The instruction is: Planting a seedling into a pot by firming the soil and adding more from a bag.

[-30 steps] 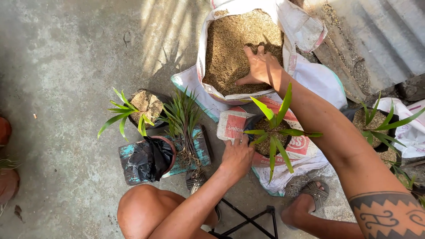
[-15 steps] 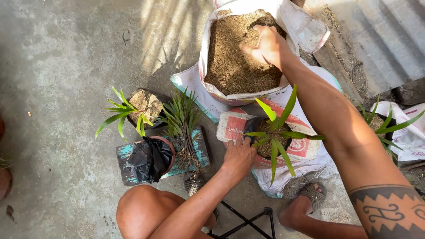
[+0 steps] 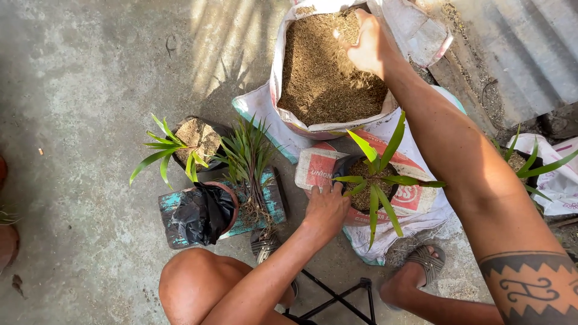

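Note:
My right hand (image 3: 366,43) is deep in an open white sack (image 3: 283,72) of brown husk-like soil mix (image 3: 322,78), fingers curled on a handful of it. My left hand (image 3: 325,207) steadies a small black planting bag (image 3: 348,165) that holds a green-leaved seedling (image 3: 376,180); the bag rests on a flat red-and-white sack (image 3: 415,198).
A second potted seedling (image 3: 183,144) stands to the left, beside a bundle of bare-root seedlings (image 3: 250,174) on a painted board (image 3: 274,201) and an empty black bag (image 3: 201,210). More plants (image 3: 530,162) sit at the right by corrugated metal (image 3: 518,54). My knee (image 3: 192,283) and sandalled foot (image 3: 421,265) are below.
My right hand has moved further up into the sack of soil mix. The left hand has stayed on the planting bag.

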